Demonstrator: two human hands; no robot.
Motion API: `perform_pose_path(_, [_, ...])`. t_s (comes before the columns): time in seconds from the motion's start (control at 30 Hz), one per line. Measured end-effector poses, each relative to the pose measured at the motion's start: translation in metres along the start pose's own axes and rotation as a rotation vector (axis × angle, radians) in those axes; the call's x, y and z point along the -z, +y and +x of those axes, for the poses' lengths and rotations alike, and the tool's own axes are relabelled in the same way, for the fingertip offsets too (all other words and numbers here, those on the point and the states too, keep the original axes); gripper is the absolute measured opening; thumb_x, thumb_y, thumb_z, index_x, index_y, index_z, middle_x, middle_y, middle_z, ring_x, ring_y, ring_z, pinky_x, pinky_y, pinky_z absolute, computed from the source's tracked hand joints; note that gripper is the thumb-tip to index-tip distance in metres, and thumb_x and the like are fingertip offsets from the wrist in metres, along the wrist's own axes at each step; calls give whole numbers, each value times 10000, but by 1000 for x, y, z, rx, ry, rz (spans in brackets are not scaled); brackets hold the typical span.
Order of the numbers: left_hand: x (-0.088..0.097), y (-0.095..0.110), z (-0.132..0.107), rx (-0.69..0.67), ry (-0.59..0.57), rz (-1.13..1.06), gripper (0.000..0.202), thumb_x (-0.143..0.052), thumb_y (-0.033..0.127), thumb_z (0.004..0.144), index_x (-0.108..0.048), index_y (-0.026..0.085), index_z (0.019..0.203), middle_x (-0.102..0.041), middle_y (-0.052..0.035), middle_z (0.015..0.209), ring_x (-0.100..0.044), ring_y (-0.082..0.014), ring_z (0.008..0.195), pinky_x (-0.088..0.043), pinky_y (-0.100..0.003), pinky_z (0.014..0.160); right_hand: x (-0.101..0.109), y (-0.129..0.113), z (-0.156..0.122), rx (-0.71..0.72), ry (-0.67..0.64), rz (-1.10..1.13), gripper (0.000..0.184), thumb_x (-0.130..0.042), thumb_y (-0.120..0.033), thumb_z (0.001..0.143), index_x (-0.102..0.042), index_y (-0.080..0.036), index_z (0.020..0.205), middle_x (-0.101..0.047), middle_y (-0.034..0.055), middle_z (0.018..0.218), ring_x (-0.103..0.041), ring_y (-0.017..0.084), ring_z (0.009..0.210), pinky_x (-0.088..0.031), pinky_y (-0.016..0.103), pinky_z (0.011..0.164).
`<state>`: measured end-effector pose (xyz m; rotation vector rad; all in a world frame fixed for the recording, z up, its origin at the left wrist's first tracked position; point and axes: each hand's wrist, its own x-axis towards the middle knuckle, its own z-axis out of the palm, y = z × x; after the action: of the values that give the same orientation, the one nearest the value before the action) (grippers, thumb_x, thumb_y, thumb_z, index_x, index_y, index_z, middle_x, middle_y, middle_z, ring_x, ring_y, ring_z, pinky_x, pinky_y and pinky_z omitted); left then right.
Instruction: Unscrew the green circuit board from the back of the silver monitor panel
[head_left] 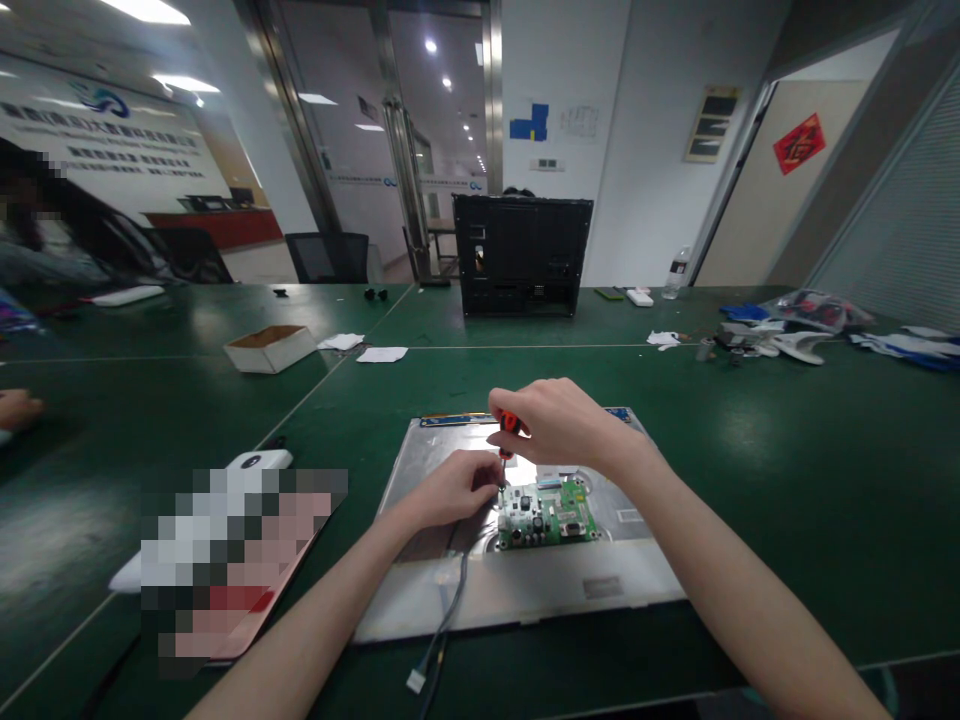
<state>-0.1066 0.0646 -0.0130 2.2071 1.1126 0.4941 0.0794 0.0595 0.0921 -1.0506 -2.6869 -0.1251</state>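
A metal-backed display panel [645, 575] lies flat on the green table in front of me, with a green circuit board [551, 512] on its middle. My right hand [559, 420] grips a red and black screwdriver [510, 424], its shaft pointing down at the board's upper left corner. Right beside that tip, my left hand [465, 487] has its fingers pinched together; whatever they hold, if anything, is hidden. A grey cable [459, 580] with a white plug [416, 681] runs from under my left hand over the panel's front edge.
A black monitor housing [525, 255] stands at the back. Left are a white box [271, 350], a white device [259, 460] and a pink item [292, 540], partly blurred. Another person's hand [19, 410] rests at far left. Bags and parts [772, 335] lie back right, near a bottle [676, 273].
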Motion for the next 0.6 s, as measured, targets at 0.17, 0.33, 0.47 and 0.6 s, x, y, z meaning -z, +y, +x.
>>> perform_pose_path(0.17, [-1,0,0,0,11,-1,91,-519,119,705,-590,165,736,-569,9,658,-513,-140,627,-378,-249,601,-1,1,1,5,17,-40,268,-499,-456,882,-572,-199,905,-644,26,723,-464,113,582,-169,266,520])
perform_pose_path(0.33, [-1,-1,0,-4,4,-7,81,-518,134,726,-589,167,744,-580,5,672,-527,-145,642,-387,-250,607,0,1,-1,8,2,13,243,-530,-430,862,-554,-190,895,-642,22,752,-473,113,603,-190,263,527])
perform_pose_path(0.47, [-2,-4,1,-2,-6,-8,93,-518,134,724,-596,168,761,-592,2,683,-533,-147,647,-396,-253,614,3,1,-4,45,11,89,191,-538,-372,836,-527,-186,876,-640,13,785,-477,113,639,-228,256,543])
perform_pose_path(0.6, [-1,-3,0,5,-6,-5,117,-518,133,721,-609,165,787,-604,-6,706,-534,-150,660,-401,-256,617,3,0,-4,55,15,105,124,-507,-267,809,-518,-185,902,-642,15,813,-480,113,656,-230,258,543])
